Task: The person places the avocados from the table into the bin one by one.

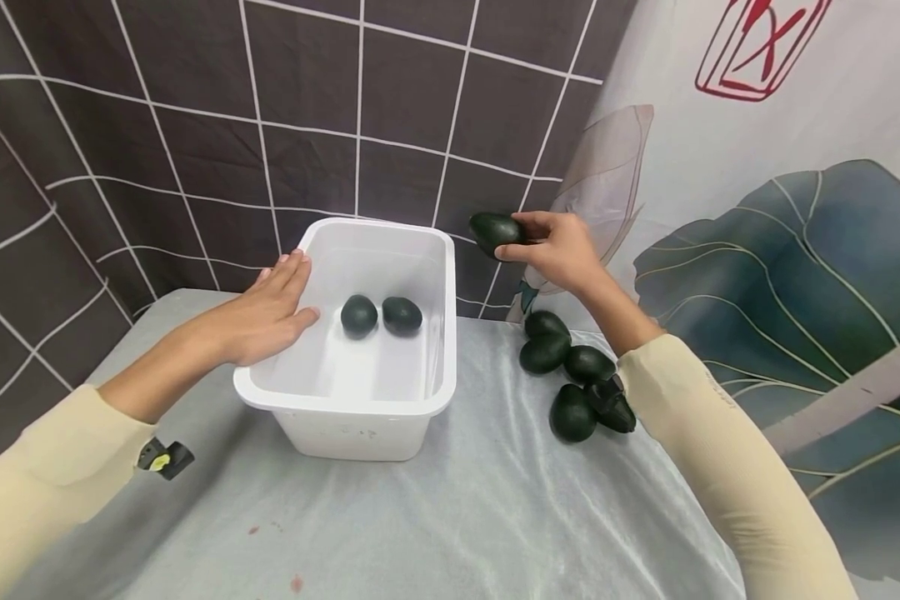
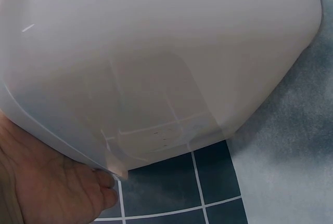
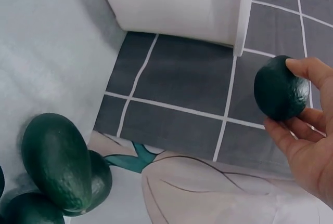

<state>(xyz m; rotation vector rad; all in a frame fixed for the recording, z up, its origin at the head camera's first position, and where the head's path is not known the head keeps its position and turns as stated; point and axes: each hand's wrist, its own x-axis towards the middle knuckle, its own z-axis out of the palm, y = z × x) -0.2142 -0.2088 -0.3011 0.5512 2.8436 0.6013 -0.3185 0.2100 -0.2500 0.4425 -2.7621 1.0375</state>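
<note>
Right hand (image 1: 566, 252): pinching avocado (image 1: 491, 233) | dark green, glossy, textured, oval | left hand (image 1: 265, 315): extended, touching tub (image 1: 352, 435)

The right-wrist view's edge cuts off your right hand (image 3: 315, 156); the marking (image 1: 720, 389) on your right sleeve (image 1: 735, 467) is too small to read.

White plastic tub (image 1: 352, 435), upright, open top, left hand (image 1: 266, 317) resting on its left rim. Two dark green avocados (image 1: 359, 316) inside, side by side on the tub floor. Another dark green, glossy avocado (image 1: 491, 234) pinched between thumb and fingers of right hand (image 1: 558, 250), raised, outside the tub's right rim. More avocados (image 1: 573, 413) clustered right of the tub, some touching.
</note>
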